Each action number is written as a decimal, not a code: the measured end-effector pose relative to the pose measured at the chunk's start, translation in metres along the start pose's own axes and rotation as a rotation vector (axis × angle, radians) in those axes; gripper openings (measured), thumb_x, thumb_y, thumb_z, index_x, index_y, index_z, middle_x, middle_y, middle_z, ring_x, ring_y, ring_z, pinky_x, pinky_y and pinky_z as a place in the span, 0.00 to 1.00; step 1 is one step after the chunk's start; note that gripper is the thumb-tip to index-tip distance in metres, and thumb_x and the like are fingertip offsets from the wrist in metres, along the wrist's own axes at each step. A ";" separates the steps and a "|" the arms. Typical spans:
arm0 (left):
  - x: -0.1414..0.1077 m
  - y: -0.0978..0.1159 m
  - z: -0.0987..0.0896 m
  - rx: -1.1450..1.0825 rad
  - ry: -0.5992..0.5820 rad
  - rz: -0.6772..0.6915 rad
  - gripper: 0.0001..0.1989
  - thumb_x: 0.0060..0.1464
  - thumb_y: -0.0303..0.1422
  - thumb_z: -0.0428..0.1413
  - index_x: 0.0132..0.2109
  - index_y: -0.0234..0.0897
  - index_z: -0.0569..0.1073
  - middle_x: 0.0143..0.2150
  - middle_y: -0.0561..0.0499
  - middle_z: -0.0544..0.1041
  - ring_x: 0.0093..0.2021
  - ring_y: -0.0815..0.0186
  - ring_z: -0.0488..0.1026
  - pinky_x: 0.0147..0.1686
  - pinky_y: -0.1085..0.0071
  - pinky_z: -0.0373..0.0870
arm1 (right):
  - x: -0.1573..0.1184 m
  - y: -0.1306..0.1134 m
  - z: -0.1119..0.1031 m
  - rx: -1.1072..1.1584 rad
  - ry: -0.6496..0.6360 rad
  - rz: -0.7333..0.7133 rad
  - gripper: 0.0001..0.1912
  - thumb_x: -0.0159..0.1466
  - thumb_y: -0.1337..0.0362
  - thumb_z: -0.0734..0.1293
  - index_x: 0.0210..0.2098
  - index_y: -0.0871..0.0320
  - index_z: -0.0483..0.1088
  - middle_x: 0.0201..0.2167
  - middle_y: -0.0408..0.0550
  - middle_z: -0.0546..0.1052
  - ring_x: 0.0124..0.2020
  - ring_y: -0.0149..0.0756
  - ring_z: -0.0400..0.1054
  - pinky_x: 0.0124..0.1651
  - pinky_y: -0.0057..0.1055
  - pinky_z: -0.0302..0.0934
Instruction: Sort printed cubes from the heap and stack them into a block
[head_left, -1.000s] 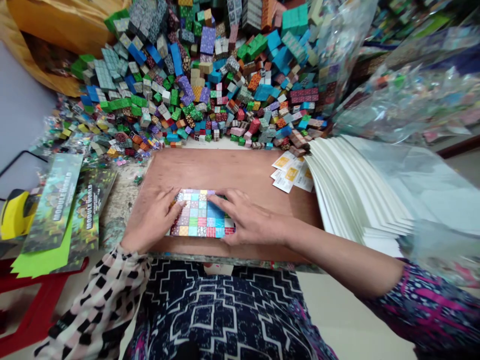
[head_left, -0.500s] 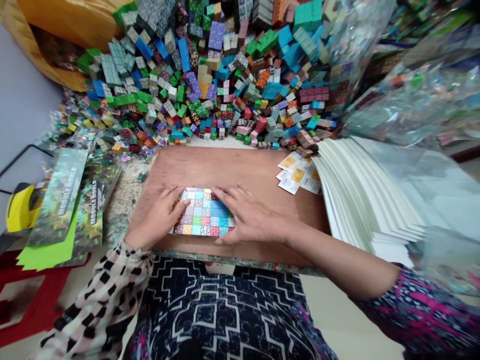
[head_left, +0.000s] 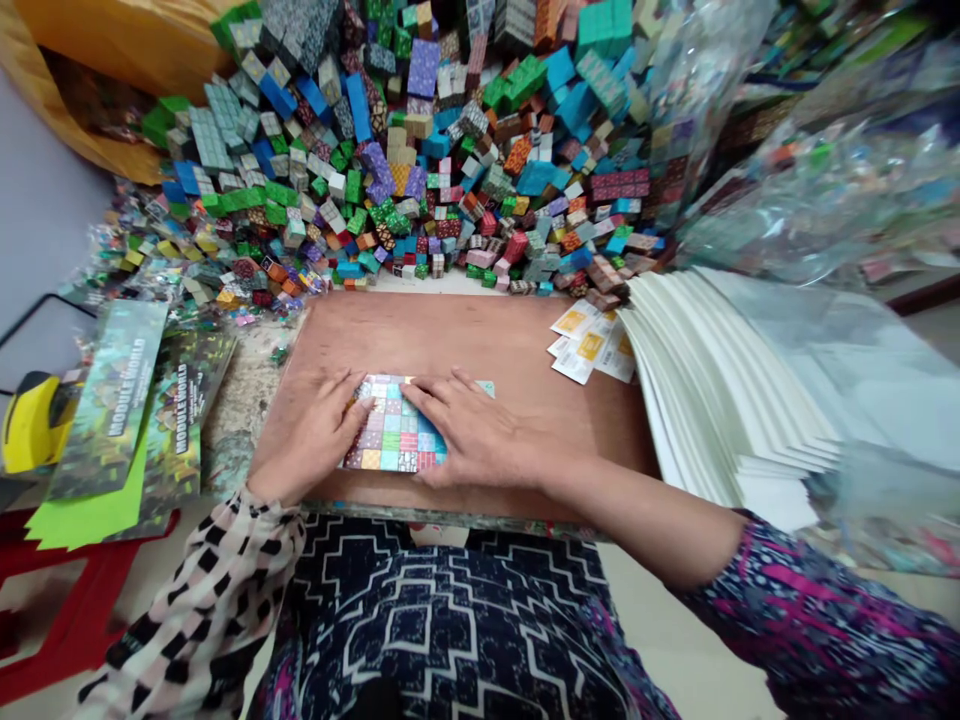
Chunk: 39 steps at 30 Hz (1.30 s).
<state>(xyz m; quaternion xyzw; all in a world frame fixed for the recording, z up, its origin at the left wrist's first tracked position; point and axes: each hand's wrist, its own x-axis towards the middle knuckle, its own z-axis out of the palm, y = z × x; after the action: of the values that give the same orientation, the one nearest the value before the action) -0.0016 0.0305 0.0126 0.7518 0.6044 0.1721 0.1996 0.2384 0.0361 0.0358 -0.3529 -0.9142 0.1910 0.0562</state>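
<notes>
One left hand [head_left: 310, 437], one right hand [head_left: 472, 435], open, flat on patterned cube grid [head_left: 390, 437]

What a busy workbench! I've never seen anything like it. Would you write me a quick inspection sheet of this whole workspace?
surface: brown wooden board
job's things: grid of small coloured squares under both hands
clutter: heap of coloured blocks behind the board; white cards stacked right; paper slips beside them; printed Module World cards left
hands: left hand flat on the grid's left side; right hand flat over its right side
cables: thin black line far left, possibly a wire
surroundings: clear plastic bags right; red stool lower left; orange bag top left
</notes>
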 end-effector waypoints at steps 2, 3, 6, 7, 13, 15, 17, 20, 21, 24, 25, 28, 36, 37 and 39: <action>-0.001 0.002 -0.001 -0.024 0.001 -0.026 0.32 0.65 0.50 0.39 0.63 0.31 0.65 0.67 0.40 0.63 0.69 0.56 0.57 0.70 0.52 0.52 | -0.002 -0.001 -0.003 0.001 -0.010 -0.005 0.55 0.54 0.44 0.72 0.70 0.66 0.49 0.67 0.68 0.57 0.66 0.59 0.52 0.70 0.59 0.38; -0.002 0.003 -0.002 -0.045 0.009 -0.037 0.33 0.65 0.51 0.38 0.64 0.31 0.63 0.68 0.40 0.62 0.70 0.57 0.56 0.70 0.52 0.52 | -0.003 -0.001 -0.005 0.011 -0.011 -0.001 0.55 0.55 0.41 0.71 0.70 0.66 0.49 0.67 0.69 0.55 0.67 0.60 0.50 0.69 0.60 0.37; -0.008 0.005 -0.006 -0.130 0.051 -0.042 0.35 0.65 0.53 0.35 0.66 0.31 0.60 0.70 0.41 0.58 0.71 0.60 0.53 0.71 0.54 0.50 | -0.010 0.003 -0.012 0.088 0.030 0.050 0.49 0.60 0.37 0.66 0.70 0.60 0.51 0.69 0.64 0.53 0.69 0.59 0.47 0.69 0.60 0.39; -0.011 0.006 -0.008 -0.150 0.052 -0.032 0.36 0.65 0.54 0.34 0.66 0.32 0.60 0.70 0.42 0.58 0.71 0.60 0.53 0.71 0.54 0.50 | -0.013 0.005 -0.014 0.130 0.063 0.081 0.44 0.63 0.38 0.62 0.69 0.58 0.52 0.69 0.62 0.54 0.69 0.56 0.48 0.69 0.58 0.42; -0.018 0.005 -0.014 -0.118 -0.017 0.109 0.37 0.64 0.56 0.34 0.66 0.37 0.62 0.70 0.45 0.57 0.71 0.59 0.52 0.71 0.51 0.47 | -0.028 0.016 -0.010 0.215 0.151 0.214 0.32 0.72 0.45 0.50 0.68 0.57 0.55 0.69 0.58 0.57 0.70 0.46 0.49 0.70 0.50 0.46; -0.017 0.005 -0.013 -0.094 -0.021 0.128 0.37 0.64 0.57 0.34 0.65 0.36 0.63 0.70 0.44 0.58 0.71 0.58 0.52 0.71 0.50 0.47 | -0.028 0.014 -0.003 0.123 0.123 0.219 0.32 0.72 0.48 0.50 0.68 0.61 0.55 0.69 0.60 0.55 0.71 0.48 0.46 0.71 0.51 0.42; -0.015 0.004 -0.012 -0.071 -0.029 0.144 0.36 0.64 0.56 0.35 0.65 0.35 0.64 0.69 0.43 0.60 0.71 0.56 0.52 0.71 0.49 0.47 | -0.027 0.011 0.003 0.039 0.112 0.225 0.32 0.73 0.50 0.51 0.68 0.63 0.55 0.70 0.61 0.55 0.71 0.50 0.45 0.71 0.51 0.41; -0.013 0.005 -0.010 -0.038 -0.034 0.167 0.34 0.66 0.53 0.36 0.64 0.33 0.65 0.68 0.42 0.62 0.70 0.56 0.53 0.70 0.49 0.49 | -0.023 0.008 0.011 -0.036 0.128 0.238 0.33 0.72 0.49 0.51 0.68 0.65 0.55 0.69 0.61 0.56 0.71 0.51 0.46 0.71 0.50 0.44; -0.013 0.005 -0.010 -0.027 -0.034 0.172 0.34 0.66 0.53 0.36 0.64 0.33 0.65 0.68 0.42 0.62 0.70 0.56 0.54 0.70 0.49 0.49 | -0.022 0.007 0.012 -0.050 0.127 0.239 0.34 0.72 0.49 0.50 0.68 0.66 0.54 0.69 0.61 0.57 0.71 0.51 0.46 0.71 0.49 0.44; -0.012 0.006 -0.009 0.005 -0.037 0.190 0.34 0.66 0.52 0.35 0.63 0.31 0.65 0.67 0.41 0.62 0.70 0.54 0.54 0.70 0.48 0.50 | -0.018 0.005 0.015 -0.083 0.104 0.243 0.35 0.72 0.49 0.50 0.68 0.69 0.54 0.69 0.63 0.56 0.71 0.54 0.46 0.71 0.50 0.44; -0.012 0.006 -0.009 0.013 -0.037 0.200 0.34 0.66 0.52 0.35 0.64 0.31 0.65 0.68 0.41 0.62 0.70 0.54 0.54 0.70 0.48 0.49 | -0.017 0.005 0.016 -0.092 0.093 0.246 0.35 0.72 0.49 0.50 0.68 0.70 0.54 0.69 0.63 0.56 0.70 0.55 0.46 0.71 0.51 0.44; -0.012 0.005 -0.007 0.031 -0.024 0.230 0.34 0.66 0.52 0.35 0.64 0.33 0.65 0.67 0.42 0.62 0.70 0.55 0.54 0.70 0.47 0.48 | -0.016 0.003 0.016 -0.110 0.073 0.253 0.35 0.73 0.50 0.50 0.68 0.71 0.53 0.69 0.64 0.55 0.71 0.56 0.45 0.71 0.51 0.42; -0.012 0.004 -0.009 0.076 -0.042 0.230 0.32 0.67 0.49 0.35 0.65 0.32 0.64 0.68 0.41 0.61 0.70 0.55 0.54 0.70 0.47 0.48 | -0.030 0.010 0.000 -0.095 0.038 0.126 0.57 0.57 0.33 0.64 0.71 0.66 0.47 0.71 0.68 0.47 0.72 0.63 0.38 0.69 0.61 0.37; -0.012 0.004 -0.009 0.075 -0.040 0.230 0.32 0.67 0.49 0.35 0.65 0.32 0.64 0.68 0.41 0.61 0.70 0.55 0.54 0.70 0.47 0.48 | -0.032 0.011 -0.001 -0.115 0.033 0.116 0.60 0.53 0.34 0.68 0.71 0.66 0.47 0.70 0.69 0.48 0.71 0.64 0.38 0.69 0.62 0.36; -0.012 0.004 -0.008 0.072 -0.037 0.221 0.32 0.67 0.50 0.35 0.65 0.33 0.64 0.68 0.41 0.61 0.70 0.55 0.53 0.70 0.47 0.48 | -0.033 0.010 -0.001 -0.148 0.018 0.113 0.60 0.51 0.40 0.72 0.71 0.66 0.48 0.69 0.70 0.52 0.70 0.65 0.42 0.69 0.62 0.36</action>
<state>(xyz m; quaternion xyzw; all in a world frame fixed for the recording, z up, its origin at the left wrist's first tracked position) -0.0052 0.0192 0.0214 0.8237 0.5196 0.1574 0.1637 0.2690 0.0214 0.0341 -0.4090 -0.9038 0.1226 0.0275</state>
